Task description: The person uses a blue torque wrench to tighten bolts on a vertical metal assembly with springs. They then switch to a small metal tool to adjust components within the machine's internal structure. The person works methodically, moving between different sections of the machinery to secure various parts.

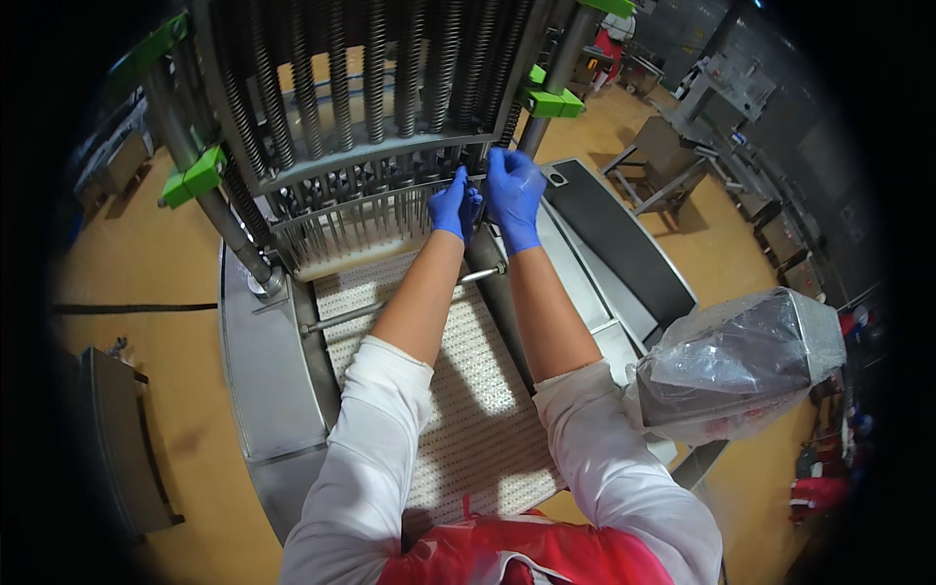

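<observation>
Both my hands wear blue gloves and reach forward to the right end of a row of upright thin metal needles [331,234] on a steel machine. My left hand [452,209] is closed, its fingers curled at the needle bar [361,200]. Just right of it, my right hand [515,193] is closed too, raised by the machine's right end. Whatever is between the fingers of either hand is hidden or too small to make out. Above them hangs a steel frame with several tall coil springs [375,83]. A white perforated conveyor belt [468,390] lies under my forearms.
A thin metal rod [366,314] crosses over the belt. Green clamps [193,177] grip the upright posts on both sides. At right is a plastic-wrapped box-shaped unit [741,361] beside a dark panel [624,234]. A steel stand [658,161] and another person [614,34] are farther back.
</observation>
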### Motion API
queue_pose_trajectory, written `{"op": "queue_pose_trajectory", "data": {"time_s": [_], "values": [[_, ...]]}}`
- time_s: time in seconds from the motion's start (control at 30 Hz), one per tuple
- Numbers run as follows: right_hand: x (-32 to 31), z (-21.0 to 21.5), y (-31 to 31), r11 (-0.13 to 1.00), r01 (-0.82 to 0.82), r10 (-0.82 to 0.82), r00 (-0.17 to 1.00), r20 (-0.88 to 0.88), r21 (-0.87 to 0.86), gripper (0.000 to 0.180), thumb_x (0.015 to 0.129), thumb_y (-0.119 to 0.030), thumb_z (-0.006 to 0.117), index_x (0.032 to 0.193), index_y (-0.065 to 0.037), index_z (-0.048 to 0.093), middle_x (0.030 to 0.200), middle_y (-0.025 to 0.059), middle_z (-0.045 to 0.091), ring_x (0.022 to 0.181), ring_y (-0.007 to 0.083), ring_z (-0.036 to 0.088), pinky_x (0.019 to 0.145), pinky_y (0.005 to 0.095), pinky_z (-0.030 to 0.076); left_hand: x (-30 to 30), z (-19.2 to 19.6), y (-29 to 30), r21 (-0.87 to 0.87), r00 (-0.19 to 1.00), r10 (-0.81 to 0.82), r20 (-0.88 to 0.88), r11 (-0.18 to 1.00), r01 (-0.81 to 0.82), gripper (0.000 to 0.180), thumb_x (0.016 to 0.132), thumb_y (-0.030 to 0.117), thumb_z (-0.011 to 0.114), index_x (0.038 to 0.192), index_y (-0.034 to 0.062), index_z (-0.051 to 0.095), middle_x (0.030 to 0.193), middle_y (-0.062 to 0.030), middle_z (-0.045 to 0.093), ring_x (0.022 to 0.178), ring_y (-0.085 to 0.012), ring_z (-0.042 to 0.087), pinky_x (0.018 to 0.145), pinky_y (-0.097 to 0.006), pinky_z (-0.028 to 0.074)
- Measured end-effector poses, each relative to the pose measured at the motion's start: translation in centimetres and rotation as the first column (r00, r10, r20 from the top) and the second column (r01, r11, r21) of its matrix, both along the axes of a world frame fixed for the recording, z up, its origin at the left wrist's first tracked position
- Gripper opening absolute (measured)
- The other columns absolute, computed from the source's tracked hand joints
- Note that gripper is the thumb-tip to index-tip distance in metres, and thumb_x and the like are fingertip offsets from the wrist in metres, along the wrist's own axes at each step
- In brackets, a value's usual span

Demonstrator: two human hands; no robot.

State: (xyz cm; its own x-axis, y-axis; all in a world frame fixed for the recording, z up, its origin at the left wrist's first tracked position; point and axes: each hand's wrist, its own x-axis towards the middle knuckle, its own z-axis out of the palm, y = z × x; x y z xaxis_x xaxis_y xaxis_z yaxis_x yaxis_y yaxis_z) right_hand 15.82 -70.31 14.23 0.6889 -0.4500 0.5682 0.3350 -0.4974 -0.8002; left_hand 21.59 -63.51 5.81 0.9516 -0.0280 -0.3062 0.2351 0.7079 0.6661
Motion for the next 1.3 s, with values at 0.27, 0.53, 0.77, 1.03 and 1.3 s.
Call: {"op": "queue_pose_trajectory", "data": {"time_s": [0.27, 0.53, 0.77, 1.03, 1.3], "values": [[2.6, 11.2, 6.7, 0.566, -0.019, -0.085, 0.993, -0.081, -0.824, 0.018, 0.081, -0.016, 0.066, 0.093, -0.006, 0.075, 0.093, 0.0211, 0.072, 0.086, 0.038, 0.071, 0.079, 0.0484, 0.057, 11.7, -6.8, 2.5, 0.804, 0.895, 0.122, 0.429, 0.399, -0.44, 0.049, 0.099, 0.044, 0.048, 0.085, 0.0021, 0.071, 0.085, -0.0225, 0.072, 0.08, -0.0361, 0.072, 0.069, -0.048, 0.054], [7.1, 11.2, -3.4, 0.306, -0.403, -0.368, 0.785, -0.498, -0.862, 0.022, 0.08, -0.015, 0.063, 0.096, -0.01, 0.077, 0.095, 0.0205, 0.073, 0.09, 0.0378, 0.072, 0.083, 0.0471, 0.058, -0.3, 0.1, -3.6, 0.877, 0.981, -0.016, 0.195, 0.45, -0.167, 0.062, 0.101, 0.053, 0.039, 0.094, 0.0028, 0.075, 0.094, -0.0252, 0.072, 0.099, -0.0425, 0.068, 0.087, -0.049, 0.051], [4.6, 12.6, 0.1, 0.265, -0.441, -0.141, 0.862, -0.487, -0.857, 0.026, 0.082, -0.018, 0.062, 0.102, -0.013, 0.077, 0.094, 0.0204, 0.073, 0.092, 0.0381, 0.071, 0.085, 0.0465, 0.057, 1.2, -1.3, -0.2, 0.869, 0.951, 0.003, 0.31, 0.405, -0.284, 0.065, 0.102, 0.052, 0.04, 0.091, -0.0009, 0.076, 0.096, -0.026, 0.072, 0.096, -0.0406, 0.07, 0.087, -0.048, 0.052], [9.6, 11.0, -0.4, 0.247, -0.424, -0.37, 0.79, -0.489, -0.871, 0.018, 0.081, -0.016, 0.068, 0.095, -0.008, 0.076, 0.09, 0.017, 0.073, 0.086, 0.0365, 0.072, 0.074, 0.0423, 0.059, 2.0, -2.6, -1.5, 0.8, 0.934, -0.038, 0.356, 0.529, -0.284, 0.066, 0.102, 0.051, 0.038, 0.085, 0.0004, 0.076, 0.09, -0.0239, 0.072, 0.09, -0.04, 0.07, 0.082, -0.049, 0.052], [5.7, 14.4, -1.2, -0.332, -0.371, -0.123, 0.928, -0.351, -0.867, 0.024, 0.086, -0.015, 0.065, 0.109, -0.018, 0.071, 0.09, 0.0096, 0.072, 0.083, 0.0319, 0.071, 0.073, 0.0408, 0.058, 2.2, -2.6, -1.9, 0.866, 0.915, -0.077, 0.397, 0.361, -0.346, 0.066, 0.104, 0.049, 0.037, 0.081, 0.0005, 0.075, 0.086, -0.0229, 0.072, 0.086, -0.0397, 0.07, 0.08, -0.049, 0.052]]}}
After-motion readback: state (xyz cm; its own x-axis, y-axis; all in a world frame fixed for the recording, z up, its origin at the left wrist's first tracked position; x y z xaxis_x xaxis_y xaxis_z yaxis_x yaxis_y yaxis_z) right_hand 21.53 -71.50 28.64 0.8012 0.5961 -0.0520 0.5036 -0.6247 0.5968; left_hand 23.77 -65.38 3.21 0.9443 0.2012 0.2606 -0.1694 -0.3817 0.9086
